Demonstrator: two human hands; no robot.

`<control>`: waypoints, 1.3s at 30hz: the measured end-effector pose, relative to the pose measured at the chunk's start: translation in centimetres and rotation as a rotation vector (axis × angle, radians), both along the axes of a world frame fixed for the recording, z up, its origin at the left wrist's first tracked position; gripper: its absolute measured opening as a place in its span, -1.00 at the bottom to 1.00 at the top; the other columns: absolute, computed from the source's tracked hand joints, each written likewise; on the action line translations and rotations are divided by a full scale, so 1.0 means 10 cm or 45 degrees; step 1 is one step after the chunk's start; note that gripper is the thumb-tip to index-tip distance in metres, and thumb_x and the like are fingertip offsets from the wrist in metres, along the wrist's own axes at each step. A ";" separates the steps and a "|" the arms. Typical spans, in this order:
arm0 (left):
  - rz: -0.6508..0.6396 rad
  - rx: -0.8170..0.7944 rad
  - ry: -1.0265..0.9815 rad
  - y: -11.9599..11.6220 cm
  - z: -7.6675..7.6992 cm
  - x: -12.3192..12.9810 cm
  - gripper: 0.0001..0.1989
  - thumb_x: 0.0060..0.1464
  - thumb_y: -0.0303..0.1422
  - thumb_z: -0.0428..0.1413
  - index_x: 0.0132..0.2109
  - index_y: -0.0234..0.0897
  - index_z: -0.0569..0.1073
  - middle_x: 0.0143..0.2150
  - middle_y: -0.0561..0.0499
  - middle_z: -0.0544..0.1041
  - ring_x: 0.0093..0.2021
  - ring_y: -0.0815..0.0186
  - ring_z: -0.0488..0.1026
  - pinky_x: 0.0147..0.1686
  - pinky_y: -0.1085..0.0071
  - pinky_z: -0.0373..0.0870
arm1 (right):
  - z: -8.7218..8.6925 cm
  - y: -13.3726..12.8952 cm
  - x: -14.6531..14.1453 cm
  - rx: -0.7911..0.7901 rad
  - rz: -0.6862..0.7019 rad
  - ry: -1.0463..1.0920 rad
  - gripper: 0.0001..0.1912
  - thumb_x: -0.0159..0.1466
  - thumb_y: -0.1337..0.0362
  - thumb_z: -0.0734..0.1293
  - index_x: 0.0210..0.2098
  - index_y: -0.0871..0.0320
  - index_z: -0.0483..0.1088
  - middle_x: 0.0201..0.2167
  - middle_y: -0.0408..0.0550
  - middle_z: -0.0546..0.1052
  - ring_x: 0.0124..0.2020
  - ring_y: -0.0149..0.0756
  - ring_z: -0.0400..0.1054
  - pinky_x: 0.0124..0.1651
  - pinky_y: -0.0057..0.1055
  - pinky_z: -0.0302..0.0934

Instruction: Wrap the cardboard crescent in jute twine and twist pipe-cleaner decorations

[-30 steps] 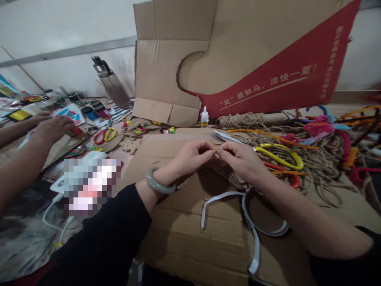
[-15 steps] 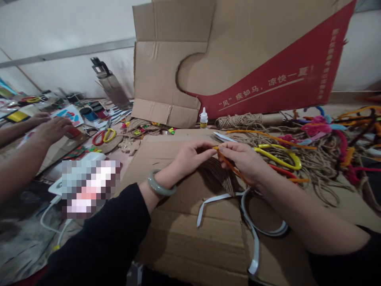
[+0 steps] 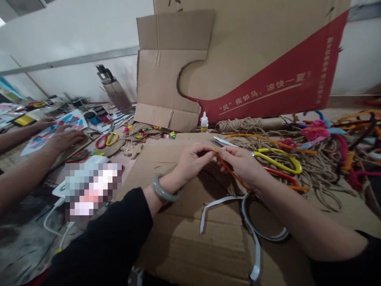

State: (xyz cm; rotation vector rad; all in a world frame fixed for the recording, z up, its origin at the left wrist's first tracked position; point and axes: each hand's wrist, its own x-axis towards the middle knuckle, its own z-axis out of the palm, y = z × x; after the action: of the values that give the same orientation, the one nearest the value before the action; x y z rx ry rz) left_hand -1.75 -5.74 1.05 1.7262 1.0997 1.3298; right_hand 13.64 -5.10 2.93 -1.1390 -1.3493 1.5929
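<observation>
An orange pipe cleaner (image 3: pixel 232 173) runs between my two hands above a cardboard sheet (image 3: pixel 190 242). My left hand (image 3: pixel 195 161), with a jade-coloured bangle at its wrist, pinches one end between thumb and fingers. Close beside it, my right hand (image 3: pixel 242 163) grips the same pipe cleaner, and its free length hangs down below the palm. Beneath both hands lies a coil of brown twine (image 3: pixel 218 176), partly hidden. A white tape strip (image 3: pixel 220 201) and its roll (image 3: pixel 270 238) rest under my right forearm.
Scissors with yellow and red handles (image 3: pixel 276 161) lie right of my hands. Behind stand a small glue bottle (image 3: pixel 204 122) and a propped cardboard panel (image 3: pixel 268 47). Twine (image 3: pixel 318 174) spreads at right. Another person's hand (image 3: pixel 64 139) rests on a coloured picture at left, near a phone (image 3: pixel 93 192).
My hands keep nearly the same grip on the pipe cleaner. The other person's hand shifts over the picture, and the whole view tilts slightly.
</observation>
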 end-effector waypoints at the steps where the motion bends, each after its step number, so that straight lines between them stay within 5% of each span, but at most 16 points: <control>1: 0.014 -0.006 0.020 0.00 0.01 0.00 -0.91 0.00 -0.40 0.12 -0.35 -0.30 0.52 -0.36 -0.02 0.57 -0.32 0.38 0.45 -0.22 0.40 0.37 | -0.01 0.00 0.01 0.019 0.019 -0.015 -0.63 -0.04 -0.01 0.39 -0.56 0.17 0.28 -0.64 -0.22 0.35 -0.65 -0.52 0.20 -0.56 -0.52 0.09; 9: 0.095 -0.029 0.195 0.01 0.06 -0.04 -0.91 -0.03 -0.42 0.08 -0.37 -0.33 0.48 -0.39 -0.01 0.52 -0.36 0.39 0.39 -0.30 0.42 0.34 | -0.06 0.06 0.11 0.722 0.052 -0.546 -0.84 0.11 0.24 0.27 -0.42 0.15 0.46 -0.48 -0.11 0.50 -0.42 -0.33 0.33 -0.31 -0.38 0.18; 12: 0.073 -0.002 0.247 0.01 0.08 -0.04 -0.90 -0.03 -0.41 0.07 -0.38 -0.32 0.47 -0.40 0.00 0.51 -0.37 0.39 0.39 -0.31 0.42 0.33 | -0.05 0.05 0.12 0.844 -0.002 -0.632 -0.85 0.11 0.28 0.26 -0.44 0.13 0.47 -0.43 -0.08 0.54 -0.37 -0.28 0.36 -0.24 -0.34 0.20; 26: -0.057 -0.051 0.325 -0.01 0.12 -0.04 -0.87 -0.02 -0.44 0.05 -0.37 -0.35 0.50 -0.40 -0.01 0.52 -0.38 0.37 0.39 -0.32 0.42 0.33 | -0.07 0.03 0.09 0.692 -0.046 -0.495 -0.87 0.12 0.24 0.27 -0.47 0.15 0.39 -0.58 -0.14 0.43 -0.49 -0.35 0.29 -0.40 -0.41 0.15; 30: -0.124 -0.125 0.342 -0.03 0.15 -0.03 -0.86 -0.01 -0.44 0.04 -0.37 -0.35 0.50 -0.40 -0.01 0.53 -0.37 0.38 0.39 -0.32 0.43 0.33 | -0.04 0.01 0.07 0.494 -0.015 -0.345 -0.87 0.07 0.21 0.32 -0.50 0.14 0.35 -0.60 -0.15 0.42 -0.57 -0.41 0.27 -0.45 -0.43 0.20; 34: -0.126 -0.192 0.231 -0.03 0.12 -0.04 -0.83 0.03 -0.37 0.07 -0.31 -0.37 0.51 -0.35 -0.04 0.54 -0.35 0.37 0.41 -0.28 0.41 0.35 | -0.02 0.03 0.06 0.273 0.010 -0.188 -0.78 0.01 0.13 0.39 -0.49 0.14 0.34 -0.61 -0.15 0.44 -0.56 -0.40 0.32 -0.48 -0.45 0.25; 39: -0.174 -0.324 0.019 0.00 0.06 -0.04 -0.87 0.02 -0.38 0.11 -0.31 -0.37 0.49 -0.36 -0.03 0.54 -0.34 0.39 0.42 -0.24 0.40 0.37 | -0.02 0.05 0.07 0.269 0.016 -0.157 -0.76 0.00 0.12 0.40 -0.45 0.14 0.37 -0.55 -0.11 0.49 -0.54 -0.41 0.34 -0.54 -0.50 0.22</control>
State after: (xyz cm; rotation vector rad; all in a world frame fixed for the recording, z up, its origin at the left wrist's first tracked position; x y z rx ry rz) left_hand -2.13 -5.72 1.66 1.5941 1.0878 1.0470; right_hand 14.35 -4.61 2.74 -1.1149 -1.5672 1.3694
